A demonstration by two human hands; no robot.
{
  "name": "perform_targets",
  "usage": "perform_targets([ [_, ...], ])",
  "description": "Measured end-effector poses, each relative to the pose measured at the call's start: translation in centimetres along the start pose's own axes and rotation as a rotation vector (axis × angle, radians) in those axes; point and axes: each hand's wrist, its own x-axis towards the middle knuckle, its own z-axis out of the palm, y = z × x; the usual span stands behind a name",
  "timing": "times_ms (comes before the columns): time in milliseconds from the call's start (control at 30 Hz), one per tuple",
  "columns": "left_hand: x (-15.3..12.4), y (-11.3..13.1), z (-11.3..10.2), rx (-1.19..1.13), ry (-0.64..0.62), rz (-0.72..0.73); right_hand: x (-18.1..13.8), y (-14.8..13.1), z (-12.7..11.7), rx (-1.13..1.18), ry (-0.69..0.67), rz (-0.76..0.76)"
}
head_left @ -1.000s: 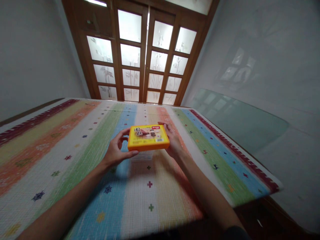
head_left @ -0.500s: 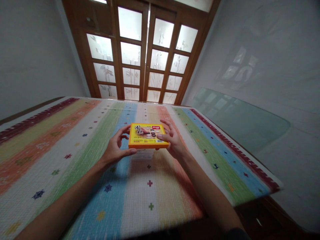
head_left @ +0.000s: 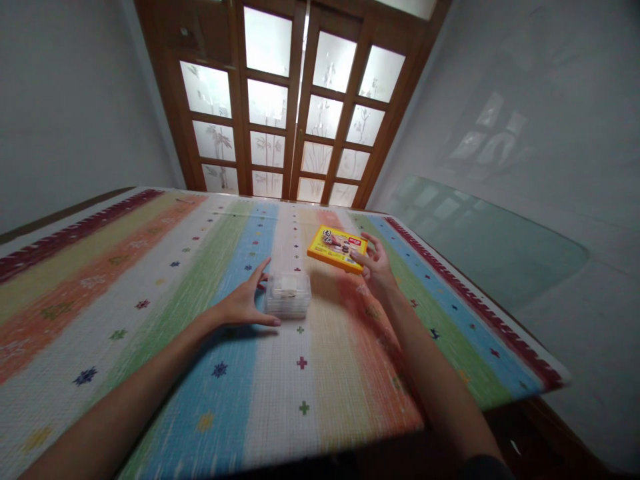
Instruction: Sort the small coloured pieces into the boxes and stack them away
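Note:
A clear plastic box (head_left: 287, 294) with pale contents sits on the striped tablecloth (head_left: 150, 300). My left hand (head_left: 245, 303) rests against its left side, fingers stretched along it. My right hand (head_left: 376, 261) holds a flat yellow-orange lid (head_left: 337, 247) with printed pictures by its right edge, tilted, just above the cloth to the right of and beyond the clear box.
The table's right edge (head_left: 475, 303) runs close to my right arm, with dark floor below. A pane of green glass (head_left: 480, 233) leans on the right wall. Wooden doors with frosted panes (head_left: 290, 107) stand behind the table.
The yellow lid has come off the clear box and moved right and away in my right hand. My left hand dropped to the table beside the uncovered box.

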Motion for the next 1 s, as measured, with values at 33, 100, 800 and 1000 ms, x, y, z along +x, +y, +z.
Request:
perform_targets([
  [33, 0.0, -0.2, 0.2, -0.011, -0.007, -0.013, 0.0, 0.4, -0.4, -0.020, 0.000, 0.033],
  [100, 0.0, -0.3, 0.6, -0.041, -0.019, -0.023, -0.1, 1.2, -1.3, -0.061, -0.016, 0.109],
  [800, 0.6, 0.2, 1.8, -0.275, 0.009, 0.028, -0.5, 5.1, -5.2, -0.668, -0.382, 0.218],
  [1000, 0.6, -0.2, 1.9, -0.333, 0.019, -0.022, -1.4, 4.5, -4.7, -0.774, -0.446, 0.142],
])
